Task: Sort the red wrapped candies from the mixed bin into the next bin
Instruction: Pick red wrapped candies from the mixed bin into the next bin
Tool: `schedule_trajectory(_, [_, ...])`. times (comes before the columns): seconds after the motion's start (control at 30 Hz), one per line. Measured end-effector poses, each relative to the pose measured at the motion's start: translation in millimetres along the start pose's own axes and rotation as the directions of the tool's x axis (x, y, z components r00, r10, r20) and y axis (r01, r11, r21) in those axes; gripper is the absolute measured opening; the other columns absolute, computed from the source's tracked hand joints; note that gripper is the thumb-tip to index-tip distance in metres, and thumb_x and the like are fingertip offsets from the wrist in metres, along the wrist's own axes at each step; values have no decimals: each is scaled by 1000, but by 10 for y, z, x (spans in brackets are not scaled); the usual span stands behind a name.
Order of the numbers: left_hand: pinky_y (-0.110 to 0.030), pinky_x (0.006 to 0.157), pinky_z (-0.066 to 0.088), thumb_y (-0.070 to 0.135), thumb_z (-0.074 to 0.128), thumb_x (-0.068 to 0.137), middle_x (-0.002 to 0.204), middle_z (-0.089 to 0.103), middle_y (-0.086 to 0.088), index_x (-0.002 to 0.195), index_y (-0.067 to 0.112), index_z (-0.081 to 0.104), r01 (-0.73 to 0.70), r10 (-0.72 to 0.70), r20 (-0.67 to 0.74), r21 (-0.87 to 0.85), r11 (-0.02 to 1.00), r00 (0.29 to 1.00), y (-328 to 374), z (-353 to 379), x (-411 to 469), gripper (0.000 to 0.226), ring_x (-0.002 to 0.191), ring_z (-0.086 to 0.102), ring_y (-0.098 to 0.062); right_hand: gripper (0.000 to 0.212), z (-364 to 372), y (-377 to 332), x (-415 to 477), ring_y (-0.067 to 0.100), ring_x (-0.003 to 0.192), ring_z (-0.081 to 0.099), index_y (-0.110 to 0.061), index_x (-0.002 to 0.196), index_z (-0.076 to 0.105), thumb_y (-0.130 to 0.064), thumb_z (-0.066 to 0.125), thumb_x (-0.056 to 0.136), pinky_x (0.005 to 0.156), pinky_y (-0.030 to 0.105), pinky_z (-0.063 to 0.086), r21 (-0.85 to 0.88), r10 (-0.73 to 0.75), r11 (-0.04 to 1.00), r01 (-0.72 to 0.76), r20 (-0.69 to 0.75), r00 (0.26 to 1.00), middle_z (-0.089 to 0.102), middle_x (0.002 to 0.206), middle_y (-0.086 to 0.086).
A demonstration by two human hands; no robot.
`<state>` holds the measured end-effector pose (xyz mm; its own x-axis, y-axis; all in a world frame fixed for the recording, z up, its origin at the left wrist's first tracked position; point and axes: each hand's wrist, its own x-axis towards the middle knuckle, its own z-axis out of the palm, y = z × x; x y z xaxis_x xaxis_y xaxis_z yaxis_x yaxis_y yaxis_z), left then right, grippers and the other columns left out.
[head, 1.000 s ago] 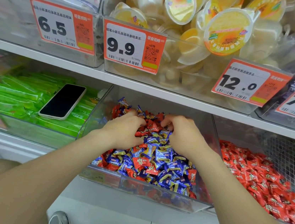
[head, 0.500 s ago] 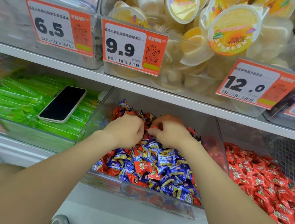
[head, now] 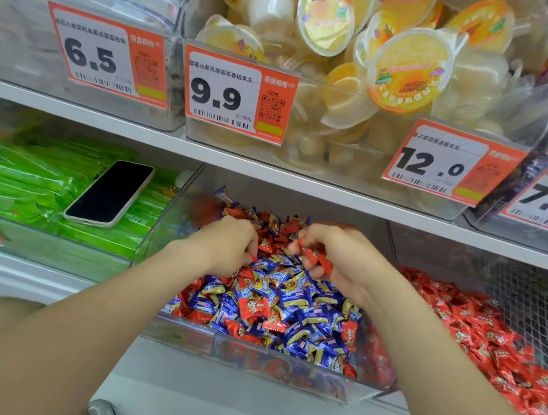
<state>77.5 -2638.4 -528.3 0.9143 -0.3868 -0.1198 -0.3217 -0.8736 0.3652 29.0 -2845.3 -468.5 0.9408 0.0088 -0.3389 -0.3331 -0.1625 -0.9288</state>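
In the middle bin [head: 280,370] the red candies [head: 251,308] lie among blue candies [head: 292,299]; they seem light and slippery, best pinched at the crimped wrapper edge. Further back the right hand [head: 338,260] clamps several, while the left hand [head: 226,246] curls into the pile; whether it holds any, I cannot tell.

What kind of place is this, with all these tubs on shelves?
Most likely a shop selling sweets by weight. Orange price tags are clipped to clear bins, one reading 9.9 per 500g, and the bins hold loose wrapped candies and jelly cups.
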Motion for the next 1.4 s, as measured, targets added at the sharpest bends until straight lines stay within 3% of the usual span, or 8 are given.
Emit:
schedule_trajectory(0.13, [-35,58,44,15,47,104,75,65,-4,81,6,58,75,-81,-58,-87,993,995,3,-78,-40,28,63,58,-24,22,-2,7,-11,17,56,50,-13,87,73,-23,56,96,47,26,36,-454,-47,890,44,3,999,60,66,3])
schedule_trajectory(0.3, [-30,55,37,49,49,103,54,50,0,61,12,48,77,-92,-106,-130,989,990,75,-260,-223,57,54,54,-22,17,41,41,-8,14,56,56,-23,119,72,-21,60,107,45,26,41,-562,-80,771,300,381,921,71,69,0])
schedule_trajectory(0.47, [-21,64,41,30,62,100,84,69,11,108,26,72,-25,31,53,-110,994,998,5,-240,-343,13,78,58,-5,40,142,151,-21,0,59,55,-34,100,78,-62,89,73,67,29,50,-820,-163,323,473,444,881,64,56,-12])
schedule_trajectory(0.63, [-37,93,53,28,67,90,112,66,10,115,40,67,-138,148,113,-91,986,983,27,-48,-286,28,107,62,-13,17,188,203,-19,2,60,62,-30,80,79,-44,89,76,79,32,55,-759,-265,344,553,486,833,65,56,-13])
schedule_trajectory(0.8, [-40,93,54,38,79,79,112,65,17,112,38,63,-114,125,94,-116,987,988,6,45,-223,37,106,61,-10,32,270,296,-106,3,73,57,-40,100,80,-58,86,75,81,41,57,-787,-243,256,561,509,826,65,71,-16])
schedule_trajectory(1.03, [-36,86,49,39,82,88,114,62,1,126,30,64,-118,119,133,-16,993,984,46,52,-178,44,103,54,-17,38,49,131,-156,21,54,42,-11,61,47,-44,47,78,60,46,51,-804,-387,404,437,283,878,46,51,4])
schedule_trajectory(1.17, [-34,91,42,35,68,98,108,52,5,130,24,67,-128,125,150,10,992,981,101,-94,-271,34,113,46,-16,25,-92,117,-219,21,55,63,-21,79,73,-23,50,88,62,34,57,-800,-257,469,374,281,925,73,63,-4])
schedule_trajectory(1.4, [-22,43,34,32,60,99,66,55,3,128,29,50,-37,67,118,-240,970,991,129,-283,-472,30,44,44,-11,12,-17,215,-293,4,58,54,-29,82,79,-40,80,80,56,24,40,-813,-218,321,485,435,874,60,57,-5])
